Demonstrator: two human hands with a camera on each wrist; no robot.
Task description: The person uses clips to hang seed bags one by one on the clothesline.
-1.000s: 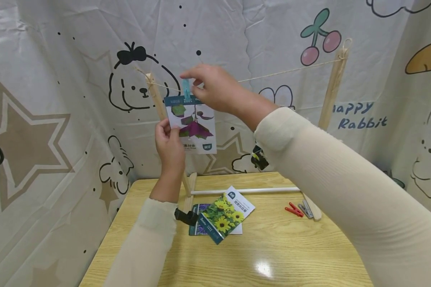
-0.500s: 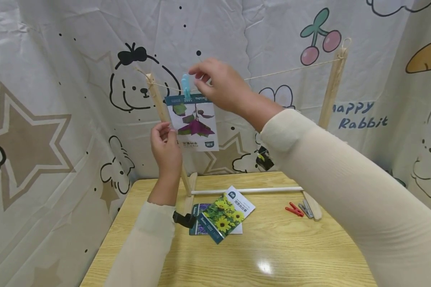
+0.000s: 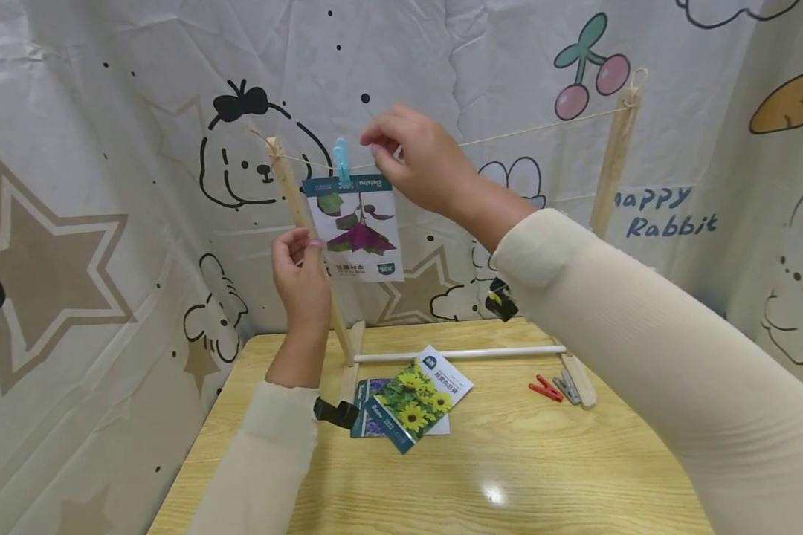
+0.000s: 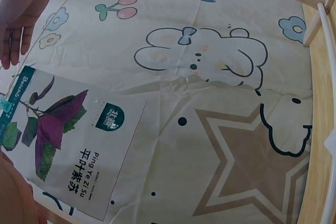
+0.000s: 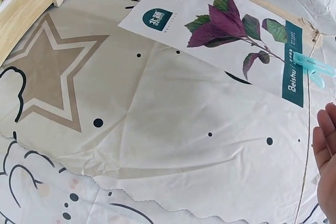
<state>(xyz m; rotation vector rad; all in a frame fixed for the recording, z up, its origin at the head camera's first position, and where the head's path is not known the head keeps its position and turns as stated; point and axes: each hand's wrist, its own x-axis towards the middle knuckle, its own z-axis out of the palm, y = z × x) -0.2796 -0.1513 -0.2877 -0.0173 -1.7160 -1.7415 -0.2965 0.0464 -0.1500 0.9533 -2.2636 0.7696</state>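
A seed packet (image 3: 358,234) with purple leaves hangs upside down from a string (image 3: 529,126), its top edge caught in a light-blue clothespin (image 3: 342,160). Just right of the clothespin is my right hand (image 3: 418,160), apart from it, fingers loosely bent and holding nothing. My left hand (image 3: 300,279) is beside the packet's left edge with loosely bent fingers, and no grip on the paper shows. The right wrist view has the whole packet (image 5: 226,30) and the clothespin (image 5: 314,69) on the string, with the right hand's (image 5: 326,156) fingers clear of both.
Two wooden posts (image 3: 616,160) hold the string, joined low down by a white rod (image 3: 462,354). On the wooden table (image 3: 508,475) lie a yellow-flower seed packet (image 3: 416,401) over another packet, plus red clothespins (image 3: 546,388) and grey clothespins (image 3: 567,386). A printed curtain (image 3: 401,44) hangs behind.
My right hand has let go of the clothespin and moved right and slightly up. My left hand has come off the packet and shifted left. The packet now hangs from the string.
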